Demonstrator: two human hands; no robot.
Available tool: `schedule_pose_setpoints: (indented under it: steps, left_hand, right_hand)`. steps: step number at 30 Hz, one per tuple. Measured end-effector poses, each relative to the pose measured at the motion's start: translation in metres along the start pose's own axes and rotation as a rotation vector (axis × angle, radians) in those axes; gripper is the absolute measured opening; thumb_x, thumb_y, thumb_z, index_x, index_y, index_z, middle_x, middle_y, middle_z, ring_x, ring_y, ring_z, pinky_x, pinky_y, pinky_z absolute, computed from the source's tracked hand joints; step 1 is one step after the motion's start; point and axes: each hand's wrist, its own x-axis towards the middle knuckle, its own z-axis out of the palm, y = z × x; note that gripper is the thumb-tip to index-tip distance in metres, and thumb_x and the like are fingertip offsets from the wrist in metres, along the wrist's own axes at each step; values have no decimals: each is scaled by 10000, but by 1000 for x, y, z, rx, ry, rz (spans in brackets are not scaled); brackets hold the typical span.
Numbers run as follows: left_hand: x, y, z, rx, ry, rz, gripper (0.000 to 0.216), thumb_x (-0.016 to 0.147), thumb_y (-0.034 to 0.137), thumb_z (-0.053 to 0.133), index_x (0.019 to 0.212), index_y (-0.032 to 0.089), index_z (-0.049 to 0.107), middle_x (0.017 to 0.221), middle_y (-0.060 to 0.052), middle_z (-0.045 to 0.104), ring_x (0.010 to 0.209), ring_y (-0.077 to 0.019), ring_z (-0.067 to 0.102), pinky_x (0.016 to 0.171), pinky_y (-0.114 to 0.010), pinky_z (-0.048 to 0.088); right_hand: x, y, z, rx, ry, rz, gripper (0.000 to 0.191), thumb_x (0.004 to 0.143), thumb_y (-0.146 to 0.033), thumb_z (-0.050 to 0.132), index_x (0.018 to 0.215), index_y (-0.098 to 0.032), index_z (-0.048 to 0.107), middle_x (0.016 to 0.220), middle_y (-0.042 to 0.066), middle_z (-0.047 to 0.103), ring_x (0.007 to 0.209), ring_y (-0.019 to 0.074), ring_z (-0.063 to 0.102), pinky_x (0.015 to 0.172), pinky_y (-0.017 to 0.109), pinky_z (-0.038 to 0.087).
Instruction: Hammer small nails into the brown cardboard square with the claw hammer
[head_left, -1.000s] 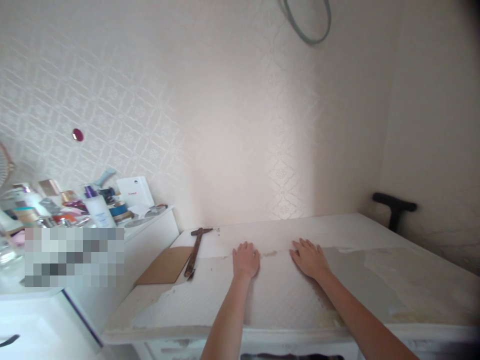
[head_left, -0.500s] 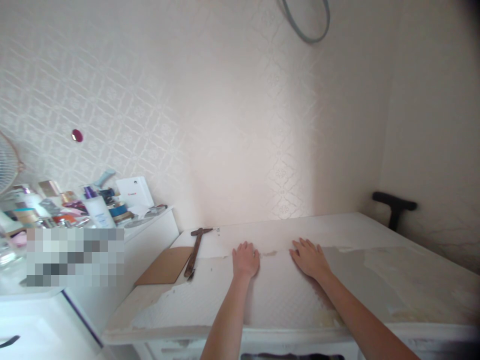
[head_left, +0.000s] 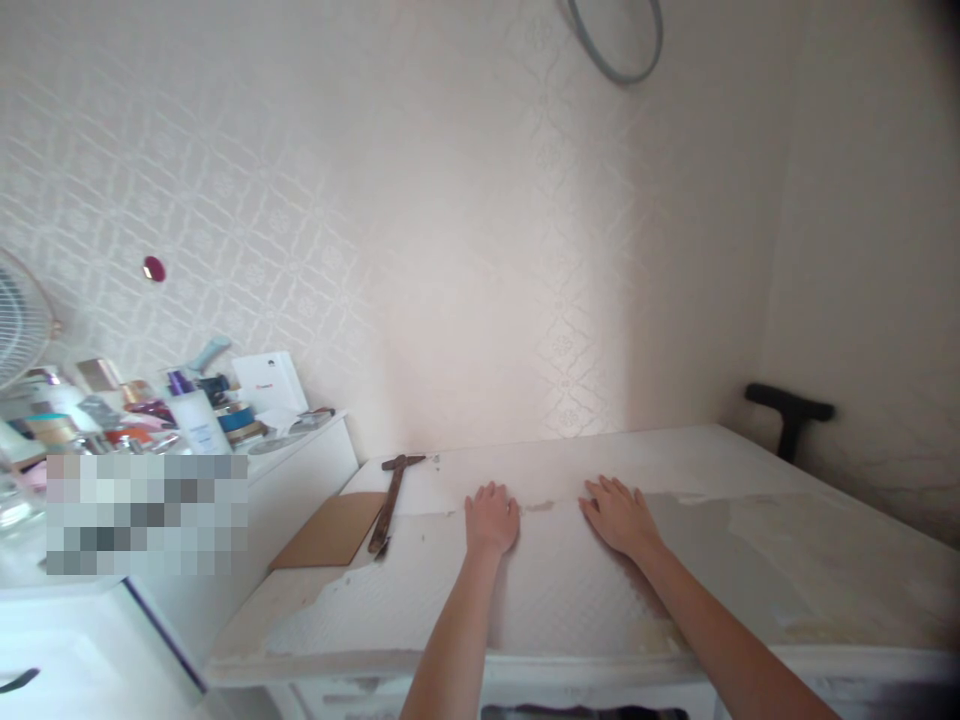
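Observation:
My left hand [head_left: 492, 520] lies palm down on the worn white tabletop [head_left: 555, 600], fingers stretched forward and holding nothing. To its right, my right hand [head_left: 619, 515] rests flat on the same surface, its fingers spread. Left of my left hand lies a hammer [head_left: 388, 505] with a dark brown handle, its head toward the wall. Beside the hammer is a flat brown board [head_left: 330, 530]. The tabletop's covering is patchy, with grey and yellowish areas mostly at the right.
At the left, a white cabinet [head_left: 259, 535] carries many cosmetics, among them a purple-topped bottle [head_left: 196, 415], and a white box [head_left: 270, 385]. A fan [head_left: 22, 320] shows at the far left edge. A black T-shaped armrest [head_left: 789, 408] stands beyond the table's right side.

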Motion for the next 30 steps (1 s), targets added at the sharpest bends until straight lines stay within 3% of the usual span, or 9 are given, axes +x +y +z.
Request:
schedule_pose_setpoints:
  steps: [30]
  left_hand:
    - [3, -3, 3, 18, -6, -1, 464, 948, 347, 262, 1309, 167, 492, 1452, -115, 417, 1358, -257, 341, 1111, -471, 243]
  right_hand:
    - [0, 0, -1, -2, 2, -7, 540, 935, -399, 273, 1381, -162, 462, 1487, 135, 363, 1369, 301, 288, 1085, 524, 192]
